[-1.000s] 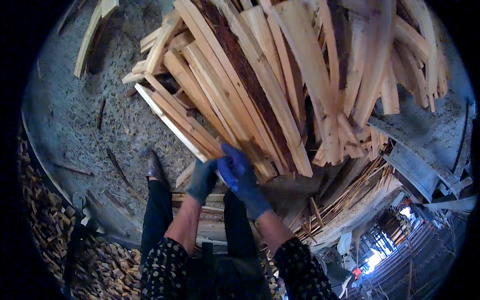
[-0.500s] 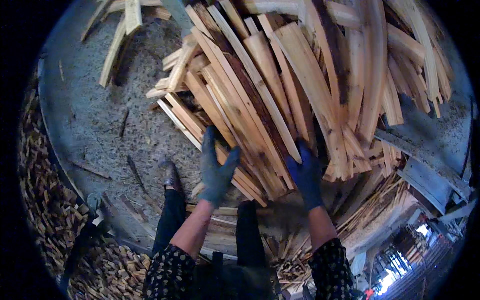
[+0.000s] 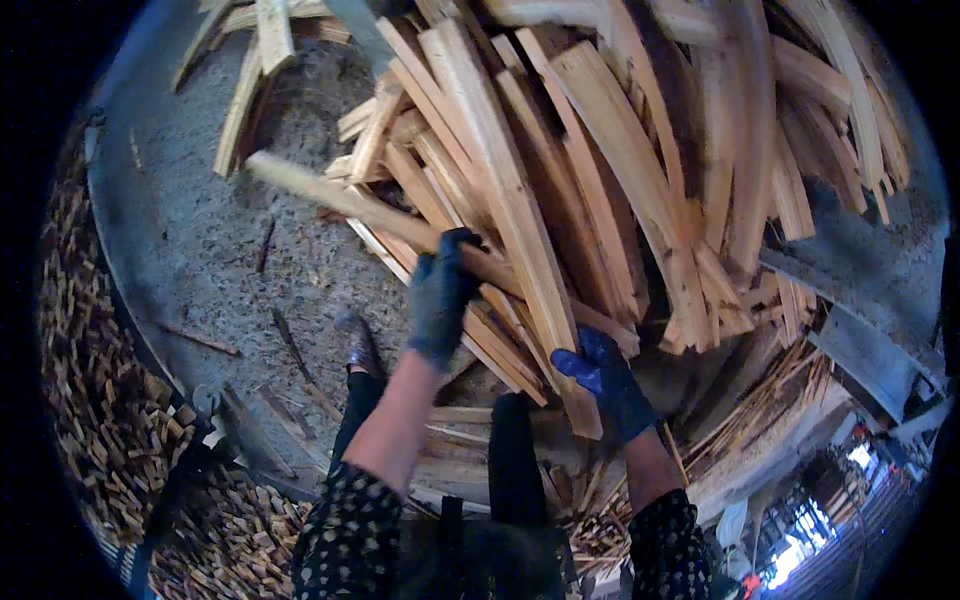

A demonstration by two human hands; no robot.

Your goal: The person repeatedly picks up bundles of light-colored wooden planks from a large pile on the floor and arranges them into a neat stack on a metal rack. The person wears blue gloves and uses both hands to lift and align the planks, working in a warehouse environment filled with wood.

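Observation:
A big pile of long split wooden slats fills the upper middle and right. My left hand, in a dark grey glove, is closed around one long slat that sticks out to the upper left, lifted clear of the pile. Lower and to the right, my right hand in a blue glove grips the near end of a broad pale plank lying on the pile. Both sleeves are dark with a light dotted pattern.
Grey sawdust-strewn ground lies to the left, with a few loose slats at the top left. A heap of small cut wood blocks lines the left and lower left. My shoe stands near the pile. More slats lie lower right.
My left hand has pulled one slat out of the pile and raised it toward the upper left. My right hand has shifted down to the end of the broad plank.

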